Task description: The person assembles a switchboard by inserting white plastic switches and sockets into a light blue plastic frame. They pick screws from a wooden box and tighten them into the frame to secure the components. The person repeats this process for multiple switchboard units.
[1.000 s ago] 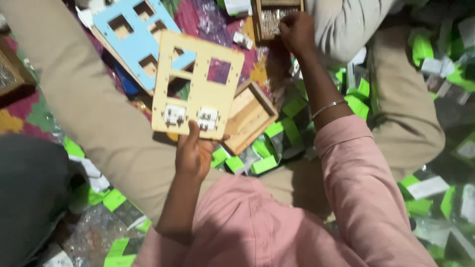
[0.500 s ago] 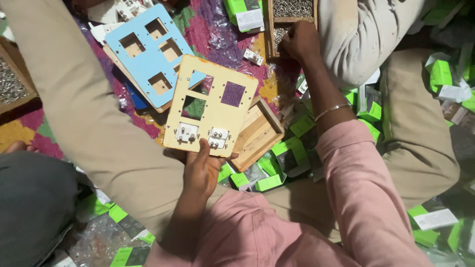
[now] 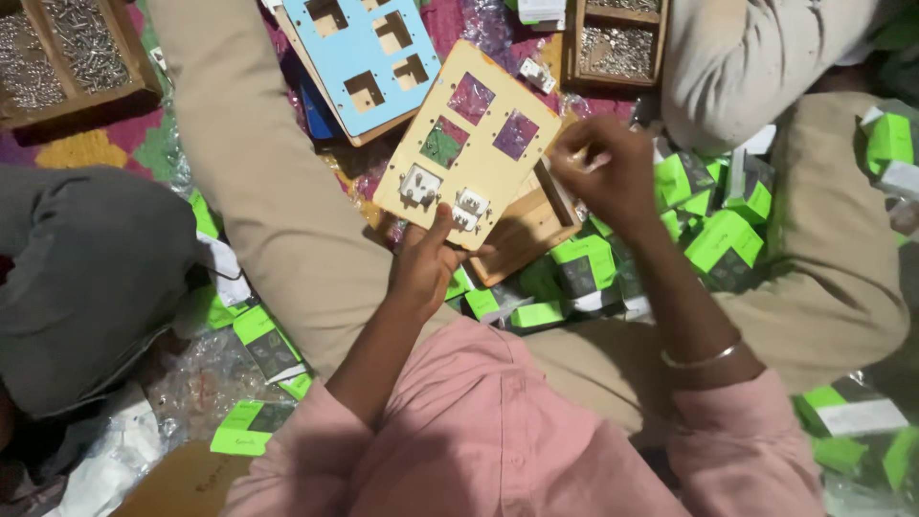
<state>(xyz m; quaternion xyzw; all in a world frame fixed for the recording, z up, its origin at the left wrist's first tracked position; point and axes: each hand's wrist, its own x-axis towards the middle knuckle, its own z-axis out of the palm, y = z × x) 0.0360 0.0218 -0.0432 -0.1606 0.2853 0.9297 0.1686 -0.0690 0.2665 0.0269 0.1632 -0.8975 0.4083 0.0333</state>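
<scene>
**Right hand back beside the board**

Pulled back from the far tray (image 3: 617, 43), the right hand (image 3: 608, 172) now pinches something small just right of the tan board (image 3: 479, 144). Left hand (image 3: 426, 263) grips the board's near edge; its long axis tilts away rightward.

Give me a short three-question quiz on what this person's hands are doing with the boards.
1. True or false: the left hand grips the cream cut-out board by its lower edge.
2. How many white socket modules sit in that board: A one, B two, C four?
3. What colour is the other cut-out board lying beyond it?

Key: 1 true. 2 B; the remaining three openings are empty. 3 light blue. The right hand is closed by the cream board's right edge.
</scene>
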